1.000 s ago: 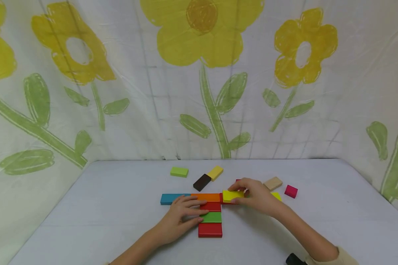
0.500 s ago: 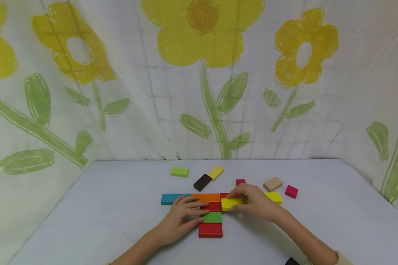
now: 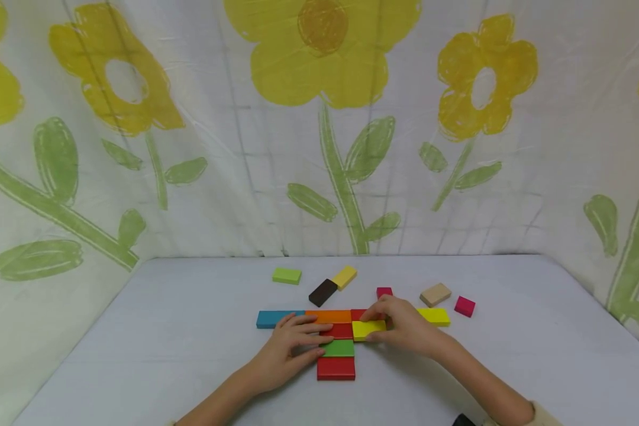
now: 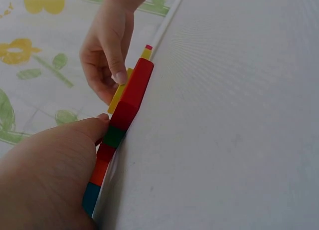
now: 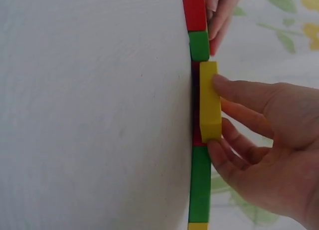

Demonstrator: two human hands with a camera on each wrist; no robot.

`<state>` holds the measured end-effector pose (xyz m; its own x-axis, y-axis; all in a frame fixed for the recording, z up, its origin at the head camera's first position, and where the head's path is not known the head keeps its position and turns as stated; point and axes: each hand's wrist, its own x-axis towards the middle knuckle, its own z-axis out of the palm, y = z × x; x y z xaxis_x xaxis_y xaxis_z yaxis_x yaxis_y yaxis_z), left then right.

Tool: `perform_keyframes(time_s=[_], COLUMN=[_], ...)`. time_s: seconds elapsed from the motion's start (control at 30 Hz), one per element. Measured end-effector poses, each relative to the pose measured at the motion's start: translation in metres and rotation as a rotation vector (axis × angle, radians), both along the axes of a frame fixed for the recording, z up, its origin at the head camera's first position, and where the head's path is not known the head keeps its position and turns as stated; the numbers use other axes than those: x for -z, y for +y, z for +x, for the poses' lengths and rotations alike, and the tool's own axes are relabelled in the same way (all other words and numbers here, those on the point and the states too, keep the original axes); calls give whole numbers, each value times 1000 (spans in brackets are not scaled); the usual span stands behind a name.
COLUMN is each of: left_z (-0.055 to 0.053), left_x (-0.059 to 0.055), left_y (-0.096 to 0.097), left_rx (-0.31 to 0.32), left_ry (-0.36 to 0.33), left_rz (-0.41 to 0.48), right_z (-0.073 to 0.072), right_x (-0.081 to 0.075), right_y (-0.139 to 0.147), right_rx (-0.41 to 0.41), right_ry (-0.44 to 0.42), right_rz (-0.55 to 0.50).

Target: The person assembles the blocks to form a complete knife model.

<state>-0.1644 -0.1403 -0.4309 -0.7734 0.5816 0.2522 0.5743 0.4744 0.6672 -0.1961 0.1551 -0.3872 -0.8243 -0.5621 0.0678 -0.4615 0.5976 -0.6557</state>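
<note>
My right hand [image 3: 407, 328] pinches a yellow block [image 3: 369, 331] between thumb and fingers. In the right wrist view the yellow block [image 5: 210, 98] overlaps the red blocks behind it. My left hand [image 3: 287, 354] lies with extended fingers over the near column, its fingertips on the upper red block [image 3: 342, 331] and the green block [image 3: 339, 348]. A red block [image 3: 336, 368] ends that column nearest me. Across the top runs a row with a blue block [image 3: 279, 319], an orange block [image 3: 327, 316] and a red block [image 3: 359, 315]. A second green block [image 5: 201, 182] is mostly hidden by my right hand in the head view.
Another yellow block [image 3: 435, 316] is at the row's right end. Behind lie a lime block [image 3: 286, 276], a dark brown block [image 3: 322, 293], a pale yellow block [image 3: 345, 277], a plain wooden block [image 3: 435, 294] and two crimson blocks, one at the right [image 3: 464, 306].
My right hand has brought the yellow block from over the top row toward me, down beside the upper red block of the column. The left hand has stayed in place.
</note>
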Motion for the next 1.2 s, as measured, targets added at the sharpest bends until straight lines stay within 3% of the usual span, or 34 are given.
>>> perform_keyframes(time_s=[0.6, 1.2], left_z=[-1, -1], left_x=[-1, 1], left_y=[-2, 0], left_rx=[-8, -6], left_ry=[-21, -24], left_rz=[-2, -6], right_z=[-5, 0], right_x=[6, 0], right_y=[-1, 1], right_rx=[4, 34], right_ry=[0, -25], right_rz=[-11, -26])
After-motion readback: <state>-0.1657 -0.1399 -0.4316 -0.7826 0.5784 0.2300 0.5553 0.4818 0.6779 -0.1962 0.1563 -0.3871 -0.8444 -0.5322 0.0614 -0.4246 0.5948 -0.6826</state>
